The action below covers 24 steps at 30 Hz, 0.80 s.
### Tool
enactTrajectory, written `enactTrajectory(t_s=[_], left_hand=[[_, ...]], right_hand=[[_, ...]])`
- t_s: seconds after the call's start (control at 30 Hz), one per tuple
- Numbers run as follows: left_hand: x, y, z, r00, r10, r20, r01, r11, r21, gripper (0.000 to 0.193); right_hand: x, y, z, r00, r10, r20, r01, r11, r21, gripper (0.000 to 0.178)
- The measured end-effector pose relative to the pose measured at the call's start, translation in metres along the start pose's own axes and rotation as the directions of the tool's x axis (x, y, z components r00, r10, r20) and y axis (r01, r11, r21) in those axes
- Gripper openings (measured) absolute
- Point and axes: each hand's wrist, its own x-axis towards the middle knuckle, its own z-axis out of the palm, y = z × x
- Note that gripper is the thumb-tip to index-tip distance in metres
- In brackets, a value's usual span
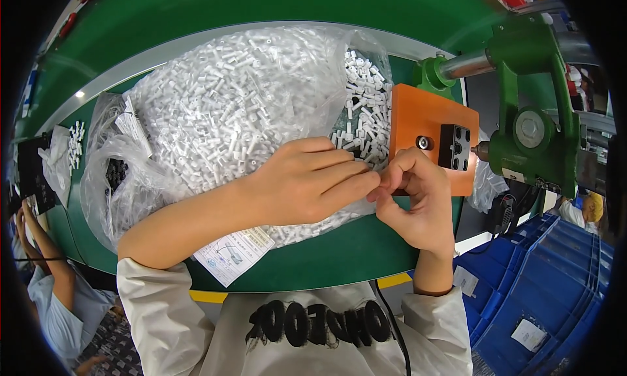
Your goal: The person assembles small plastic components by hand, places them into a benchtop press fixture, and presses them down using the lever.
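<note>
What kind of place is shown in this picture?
Probably a factory assembly line: a big clear bag of small white plastic parts lies on a green workbench, beside a green hand press and stacked blue crates.

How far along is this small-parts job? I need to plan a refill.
Done: no finished pile is visible. In hand: the left hand and right hand meet fingertip to fingertip before the orange fixture block by the green press; any part between them is hidden. Left: the clear plastic bag of small white plastic cylinders is heaped full.
</note>
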Motion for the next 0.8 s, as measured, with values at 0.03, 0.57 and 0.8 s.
enactTrajectory(t_s=[0.03,0.57,0.8], left_hand=[[0.0,0.0,0.0,1.0,-0.005,0.004,0.005,1.0,-0.004,0.027],[0.0,0.002,0.001,1.0,0.004,-0.011,-0.003,0.997,0.081,0.025],[0.002,0.005,-0.007,0.993,-0.05,0.11,0.043,0.997,0.066,0.025]], right_hand=[[0.0,0.0,0.0,1.0,-0.002,0.003,0.002,1.0,-0.004,0.022],[0.001,0.005,0.007,0.993,-0.101,-0.062,0.097,0.993,-0.066,0.022],[0.004,0.002,0.014,0.975,-0.21,-0.076,0.182,0.945,-0.273,0.023]])
